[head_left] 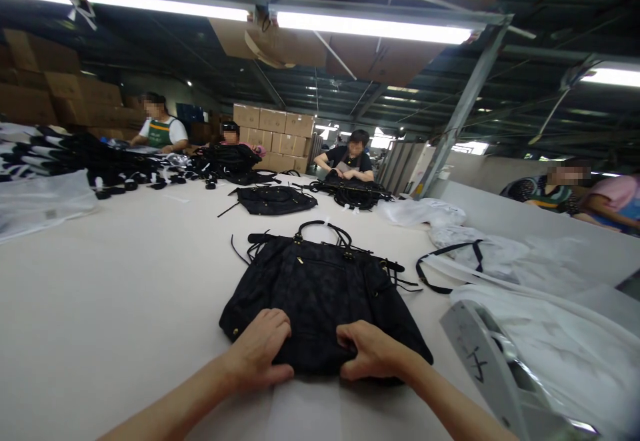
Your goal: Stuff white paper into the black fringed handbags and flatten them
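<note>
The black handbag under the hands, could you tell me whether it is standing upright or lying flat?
Lying flat: the black handbag lies on its side on the table, handles pointing away, with both hands pressing its near edge.

Bag factory floor: long worktable (125,261) strewn with black handbags (320,287), stacked cartons (274,135), strip lights (373,27), seated workers (161,127).

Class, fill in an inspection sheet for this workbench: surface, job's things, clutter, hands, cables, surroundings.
Surface: pale table, wide and flat.
Job's things: black handbag lying flat, handles pointing away.
Clutter: loose black strap; white plastic bags; more black bags farther off.
Hands: left hand and right hand press on the handbag's near edge, fingers curled on it.
Cables: nothing seen.
Surroundings: seated people at the far side; stacked cardboard boxes; strip lights overhead.
</note>
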A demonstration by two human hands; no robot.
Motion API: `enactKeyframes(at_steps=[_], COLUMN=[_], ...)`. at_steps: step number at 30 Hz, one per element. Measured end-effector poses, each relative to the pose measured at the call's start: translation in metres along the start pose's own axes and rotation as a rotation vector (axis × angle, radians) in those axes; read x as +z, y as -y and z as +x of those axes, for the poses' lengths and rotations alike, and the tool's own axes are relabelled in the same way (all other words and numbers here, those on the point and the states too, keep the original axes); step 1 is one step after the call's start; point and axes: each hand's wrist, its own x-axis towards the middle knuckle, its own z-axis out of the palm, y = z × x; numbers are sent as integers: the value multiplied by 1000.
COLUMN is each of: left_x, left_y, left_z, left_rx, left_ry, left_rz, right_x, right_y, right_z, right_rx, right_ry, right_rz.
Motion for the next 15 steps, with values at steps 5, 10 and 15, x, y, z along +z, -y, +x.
enactKeyframes(at_steps=[5, 10, 15], left_x=[-17, -27, -14], left_y=[-9, -17, -15], left_z=[15, 23, 24], left_rx=[-88, -124, -168], left_ry=[38, 103, 131], left_rz=[64, 122, 164], right_x=[-17, -23, -9], right_y=[5, 17, 16], right_z=[5, 5, 4], right_rx=[37, 81, 88], right_ry=[1, -100, -172], right_rz=[47, -93, -62])
